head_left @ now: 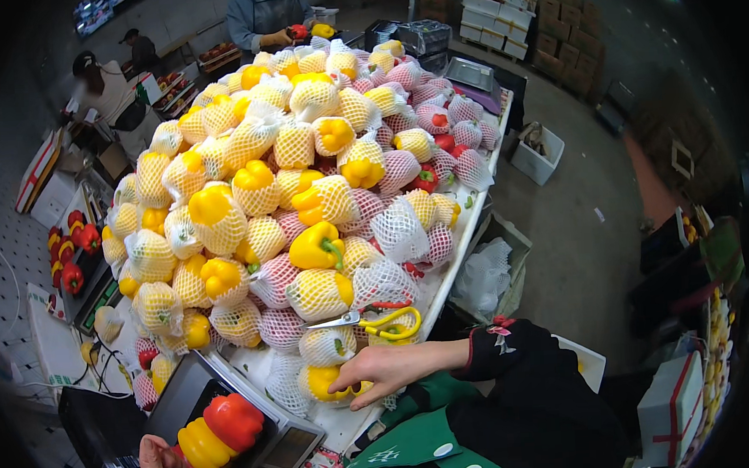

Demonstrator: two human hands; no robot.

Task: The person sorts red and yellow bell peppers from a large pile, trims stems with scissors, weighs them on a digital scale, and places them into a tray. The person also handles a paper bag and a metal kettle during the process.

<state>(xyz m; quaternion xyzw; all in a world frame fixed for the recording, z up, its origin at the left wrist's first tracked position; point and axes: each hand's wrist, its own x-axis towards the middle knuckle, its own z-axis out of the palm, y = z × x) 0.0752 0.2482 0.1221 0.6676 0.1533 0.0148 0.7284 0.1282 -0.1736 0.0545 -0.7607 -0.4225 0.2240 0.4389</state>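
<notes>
- Yellow pepper (321,382), partly sleeved in netting: lies at the near edge of the heap, just beneath the right hand (383,367), probably because this spot is easiest to reach
- The right hand comes in over it palm down, fingers loosely spread and thumb apart; the fingertips seem to touch the pepper, though a firm grip cannot be made out
- Row of bare peppers (206,447), red, yellow, red: set end to end above a grey device (295,436); the left hand (161,467) is at its lower end with fingers curled, perhaps to steady the row; whether they pinch cannot be told
- Scissors (389,325), yellow-handled: rest on the heap near the right hand, presumably for quick access
- Heap of netted peppers (294,145): piled on the white-edged table (454,268), the sleeves likely guarding against bruises
</notes>
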